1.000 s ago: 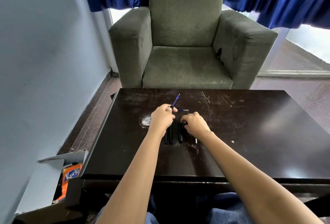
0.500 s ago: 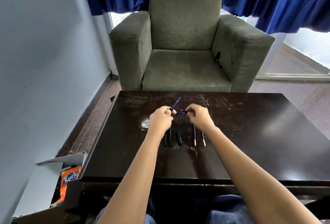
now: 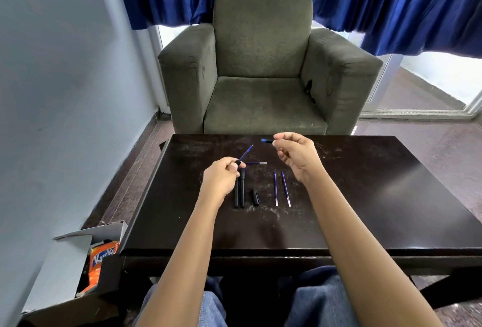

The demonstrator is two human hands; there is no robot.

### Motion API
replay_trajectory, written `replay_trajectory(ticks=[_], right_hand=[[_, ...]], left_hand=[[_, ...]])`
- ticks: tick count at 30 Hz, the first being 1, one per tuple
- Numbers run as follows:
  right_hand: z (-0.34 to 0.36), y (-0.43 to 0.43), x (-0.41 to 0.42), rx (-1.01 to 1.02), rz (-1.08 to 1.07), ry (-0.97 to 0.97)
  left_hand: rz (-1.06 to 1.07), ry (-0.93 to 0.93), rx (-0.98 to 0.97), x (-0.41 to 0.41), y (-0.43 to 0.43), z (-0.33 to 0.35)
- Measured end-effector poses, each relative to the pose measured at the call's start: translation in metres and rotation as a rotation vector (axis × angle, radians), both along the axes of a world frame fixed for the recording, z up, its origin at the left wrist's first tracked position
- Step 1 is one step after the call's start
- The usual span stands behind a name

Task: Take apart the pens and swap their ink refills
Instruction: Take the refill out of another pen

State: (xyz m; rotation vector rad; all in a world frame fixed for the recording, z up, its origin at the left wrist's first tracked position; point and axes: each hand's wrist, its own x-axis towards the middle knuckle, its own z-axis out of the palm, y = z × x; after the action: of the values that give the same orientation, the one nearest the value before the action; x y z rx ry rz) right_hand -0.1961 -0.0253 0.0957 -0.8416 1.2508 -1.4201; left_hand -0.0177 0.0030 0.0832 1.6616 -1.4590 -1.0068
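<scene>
- A grey-green armchair (image 3: 260, 66) stands behind the dark, scratched table (image 3: 365, 196), facing it.
- Blue curtains (image 3: 391, 0) hang above; daylight comes in beneath them through the glass door (image 3: 430, 84) (brightest at the right).
- Pale blue wall (image 3: 65, 92) on the left; brownish floor (image 3: 443, 149).
- An open cardboard box (image 3: 65, 261) sits by the table's near left corner.

I see a dark wooden table (image 3: 378, 196), its top scratched and scuffed, most of all toward the far edge. Just beyond that far edge a grey-green armchair (image 3: 260, 60) faces me, with a dark mark on the inner side of one arm. Blue curtains (image 3: 391, 0) hang behind it, above a glass door (image 3: 430, 84). A pale blue wall (image 3: 65, 92) runs along the table's left side. On the speckled brown floor (image 3: 443, 149), by the table's near left corner, sits an open cardboard box (image 3: 70, 253) holding an orange snack packet (image 3: 100, 261).
</scene>
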Motion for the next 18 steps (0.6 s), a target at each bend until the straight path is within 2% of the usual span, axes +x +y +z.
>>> replay_trajectory(ticks=[5,11,18], right_hand=[[-0.006,0.025,-0.001,-0.007,0.002,-0.139],[-0.006,0.031,-0.002,-0.090,0.037,-0.159],[-0.008,0.031,-0.003,-0.158,0.069,0.061]], left_hand=[[-0.005,-0.013,-0.043,0.004,0.014,-0.001],[-0.046,0.008,-0.092,0.000,0.023,-0.011],[-0.083,-0.033,-0.105,-0.007,0.022,-0.010]])
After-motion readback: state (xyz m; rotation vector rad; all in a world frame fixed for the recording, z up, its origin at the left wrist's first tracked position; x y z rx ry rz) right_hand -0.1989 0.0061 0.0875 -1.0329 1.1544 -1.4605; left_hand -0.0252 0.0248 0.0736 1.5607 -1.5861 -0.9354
